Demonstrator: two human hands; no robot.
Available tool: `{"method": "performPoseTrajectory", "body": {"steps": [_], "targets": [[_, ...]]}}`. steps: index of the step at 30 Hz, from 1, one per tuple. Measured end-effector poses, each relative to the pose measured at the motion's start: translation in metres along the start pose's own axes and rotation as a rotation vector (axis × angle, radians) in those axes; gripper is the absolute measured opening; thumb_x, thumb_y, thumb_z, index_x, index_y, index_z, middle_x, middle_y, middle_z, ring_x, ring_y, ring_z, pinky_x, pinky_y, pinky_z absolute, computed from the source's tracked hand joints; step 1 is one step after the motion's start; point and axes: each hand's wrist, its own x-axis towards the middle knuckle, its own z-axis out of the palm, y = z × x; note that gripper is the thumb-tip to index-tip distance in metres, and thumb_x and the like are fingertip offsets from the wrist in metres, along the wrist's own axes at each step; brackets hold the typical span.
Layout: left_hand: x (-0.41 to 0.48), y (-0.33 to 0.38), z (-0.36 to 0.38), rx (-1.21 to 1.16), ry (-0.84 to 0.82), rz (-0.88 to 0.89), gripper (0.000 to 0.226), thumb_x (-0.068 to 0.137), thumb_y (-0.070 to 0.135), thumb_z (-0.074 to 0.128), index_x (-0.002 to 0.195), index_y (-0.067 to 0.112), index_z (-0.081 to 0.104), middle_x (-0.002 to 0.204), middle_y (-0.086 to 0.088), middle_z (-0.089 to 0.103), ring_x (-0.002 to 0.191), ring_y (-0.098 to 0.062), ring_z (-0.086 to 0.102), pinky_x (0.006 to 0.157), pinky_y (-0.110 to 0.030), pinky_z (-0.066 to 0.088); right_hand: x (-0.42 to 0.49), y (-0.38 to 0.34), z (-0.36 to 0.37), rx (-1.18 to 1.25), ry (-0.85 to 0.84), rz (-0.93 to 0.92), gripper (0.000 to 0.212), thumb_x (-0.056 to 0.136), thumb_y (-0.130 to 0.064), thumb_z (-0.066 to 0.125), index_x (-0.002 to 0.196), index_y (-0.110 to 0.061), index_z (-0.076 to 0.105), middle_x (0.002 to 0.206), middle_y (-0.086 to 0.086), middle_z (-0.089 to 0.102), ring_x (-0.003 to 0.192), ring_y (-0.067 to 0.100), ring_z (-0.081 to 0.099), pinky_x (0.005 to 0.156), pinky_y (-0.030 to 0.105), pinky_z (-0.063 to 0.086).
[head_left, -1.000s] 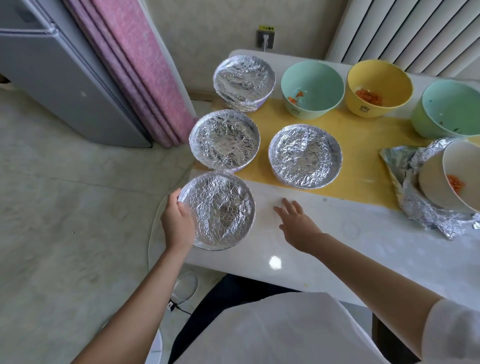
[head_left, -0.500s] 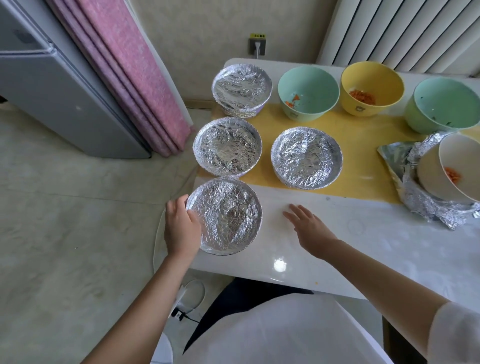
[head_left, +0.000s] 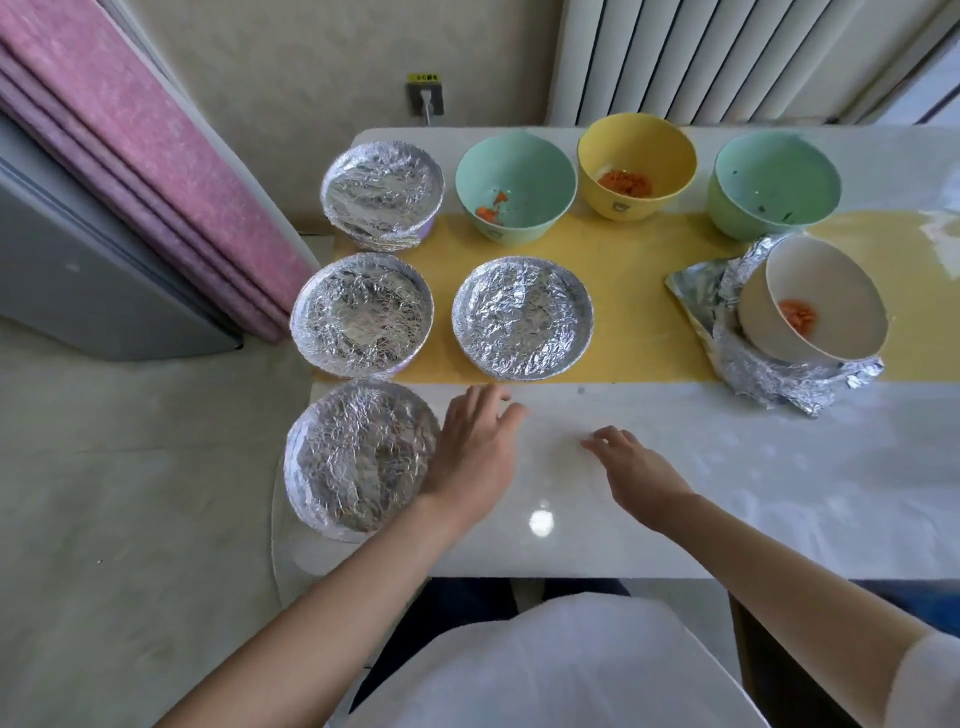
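Note:
Several foil-covered bowls stand at the table's left end. The nearest foil-covered bowl (head_left: 358, 460) sits at the front left corner, partly over the table edge. My left hand (head_left: 475, 449) is just right of it, fingers relaxed and empty, its heel close to the bowl's rim. My right hand (head_left: 631, 470) hovers over the white tabletop (head_left: 727, 467), fingers loosely bent, holding nothing. Two more foil-covered bowls (head_left: 362, 314) (head_left: 522, 318) sit on the yellow mat (head_left: 639, 291), and a third (head_left: 383, 195) stands behind them.
At the back stand a green bowl (head_left: 516, 184) with orange bits, a yellow bowl (head_left: 636, 166) with orange bits and another green bowl (head_left: 776, 182). A cream bowl (head_left: 813, 299) with orange bits lies tilted on crumpled foil (head_left: 753, 358). A pink curtain (head_left: 130, 150) and radiator (head_left: 701, 57) border the table.
My left hand let go of the nearest foil-covered bowl's left rim and moved to its right side. My right hand shifted slightly. The view swung left.

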Motion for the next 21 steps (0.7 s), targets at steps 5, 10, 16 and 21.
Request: {"method": "performPoseTrajectory", "body": {"steps": [5, 10, 16, 21], "targets": [[0.016, 0.042, 0.053, 0.028, -0.214, 0.183, 0.044, 0.063, 0.003, 0.024, 0.080, 0.012, 0.064, 0.091, -0.009, 0.057, 0.083, -0.023, 0.044, 0.070, -0.031, 0.040, -0.031, 0.061, 0.004, 0.088, 0.062, 0.016, 0.056, 0.083, 0.010, 0.042, 0.133, -0.014, 0.049, 0.137, 0.008, 0.045, 0.119, 0.028, 0.047, 0.087, 0.036, 0.048], [0.030, 0.069, 0.094, 0.048, -0.529, 0.162, 0.041, 0.069, -0.007, 0.042, 0.104, 0.008, 0.057, 0.118, -0.014, 0.047, 0.107, -0.032, 0.045, 0.080, -0.035, 0.045, -0.051, 0.109, -0.013, 0.326, 0.187, 0.325, 0.036, 0.098, -0.009, 0.038, 0.134, -0.009, 0.041, 0.132, 0.010, 0.048, 0.112, 0.030, 0.054, 0.080, 0.039, 0.046], [0.066, 0.094, 0.120, 0.099, -0.567, -0.023, 0.031, 0.091, 0.007, 0.040, 0.120, 0.014, 0.045, 0.122, -0.006, 0.040, 0.114, -0.026, 0.041, 0.087, -0.036, 0.040, -0.072, 0.156, -0.055, 0.507, 0.618, 0.528, 0.019, 0.099, -0.019, 0.036, 0.115, -0.010, 0.042, 0.102, 0.007, 0.056, 0.082, 0.035, 0.054, 0.065, 0.034, 0.034], [0.134, 0.120, 0.117, -0.359, -0.365, -0.301, 0.031, 0.095, 0.011, 0.046, 0.125, 0.003, 0.051, 0.127, -0.015, 0.046, 0.118, -0.029, 0.046, 0.095, -0.026, 0.030, -0.060, 0.202, -0.078, 0.807, 0.784, 0.762, 0.041, 0.091, -0.040, 0.033, 0.116, -0.008, 0.040, 0.109, 0.011, 0.052, 0.090, 0.031, 0.057, 0.076, 0.035, 0.040]]}}
